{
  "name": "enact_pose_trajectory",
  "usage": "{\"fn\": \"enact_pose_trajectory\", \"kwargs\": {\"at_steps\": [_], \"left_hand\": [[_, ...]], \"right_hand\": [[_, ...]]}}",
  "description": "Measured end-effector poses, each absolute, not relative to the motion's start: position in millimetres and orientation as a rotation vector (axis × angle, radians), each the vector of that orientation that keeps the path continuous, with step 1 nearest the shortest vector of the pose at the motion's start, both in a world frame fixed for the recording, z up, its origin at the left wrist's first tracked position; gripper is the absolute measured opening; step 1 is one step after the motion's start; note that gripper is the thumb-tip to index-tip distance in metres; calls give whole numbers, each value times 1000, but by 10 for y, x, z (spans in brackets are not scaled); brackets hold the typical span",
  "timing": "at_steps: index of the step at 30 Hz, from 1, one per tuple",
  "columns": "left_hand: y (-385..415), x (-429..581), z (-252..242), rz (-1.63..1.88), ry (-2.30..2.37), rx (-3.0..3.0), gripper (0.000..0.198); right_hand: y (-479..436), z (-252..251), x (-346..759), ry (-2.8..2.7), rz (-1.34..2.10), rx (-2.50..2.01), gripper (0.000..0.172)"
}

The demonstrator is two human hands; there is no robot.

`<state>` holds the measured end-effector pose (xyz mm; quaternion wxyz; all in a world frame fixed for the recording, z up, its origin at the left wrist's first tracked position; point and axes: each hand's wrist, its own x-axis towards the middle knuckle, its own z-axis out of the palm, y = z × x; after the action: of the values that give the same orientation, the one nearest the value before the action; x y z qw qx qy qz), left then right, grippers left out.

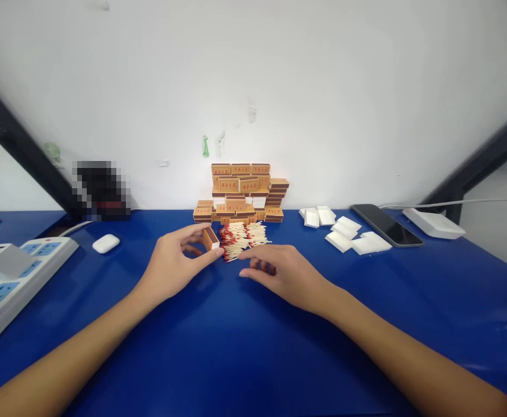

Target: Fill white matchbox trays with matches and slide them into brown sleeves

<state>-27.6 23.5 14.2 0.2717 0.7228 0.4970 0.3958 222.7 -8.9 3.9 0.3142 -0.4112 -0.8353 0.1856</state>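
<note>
My left hand [174, 259] grips a matchbox [211, 238] between thumb and fingers, holding it on edge with a brown striking side and a white end showing. Just right of the box lies a pile of red-tipped matches [236, 237]. At the pile's near right edge is my right hand [285, 269], its thumb and forefinger apart with nothing visible between them. The other fingers of that hand curl inward. I cannot tell whether its forefinger touches the matches. Behind the pile, matchboxes [228, 185] are stacked against the wall.
White matchbox trays [342, 233] lie loose at the right, beside a dark phone [386, 225] and a white box-shaped device [433, 223]. Over on the left are a white earphone case [106, 243] and a large power strip [22, 278]. Everything rests on a blue table [218, 347].
</note>
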Motion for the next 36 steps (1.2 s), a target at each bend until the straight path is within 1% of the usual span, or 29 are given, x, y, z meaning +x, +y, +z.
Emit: {"fn": "enact_pose_trajectory", "kwargs": {"at_steps": [5, 10, 15, 17, 19, 23, 26, 27, 31, 36], "left_hand": [[421, -453, 295, 1126, 1672, 2081, 67], [844, -523, 482, 877, 2056, 2257, 59], [1305, -338, 522, 853, 2118, 2194, 54], [1423, -248, 510, 861, 2129, 2144, 56], [1484, -189, 492, 854, 2119, 2106, 54], [1481, -224, 455, 802, 2057, 2056, 56], [1432, -332, 432, 726, 2010, 2042, 38], [1416, -363, 425, 701, 1995, 2044, 35], [1387, -394, 400, 642, 1962, 2063, 36], [1419, -323, 412, 660, 1963, 2103, 36]], "right_hand": [[-111, 35, 2230, -2245, 440, -1070, 17], [-146, 43, 2234, -2266, 399, -1017, 13], [-174, 109, 2233, -2286, 385, -1002, 12], [-176, 141, 2239, -2300, 363, -1017, 12], [-175, 168, 2246, -2312, 344, -1032, 12], [-179, 194, 2248, -2321, 328, -1043, 12], [-187, 200, 2241, -2328, 329, -1047, 13], [-189, 201, 2239, -2331, 331, -1048, 14], [-186, 206, 2237, -2332, 337, -1054, 14], [-151, 209, 2269, -2308, 344, -1071, 14]]}}
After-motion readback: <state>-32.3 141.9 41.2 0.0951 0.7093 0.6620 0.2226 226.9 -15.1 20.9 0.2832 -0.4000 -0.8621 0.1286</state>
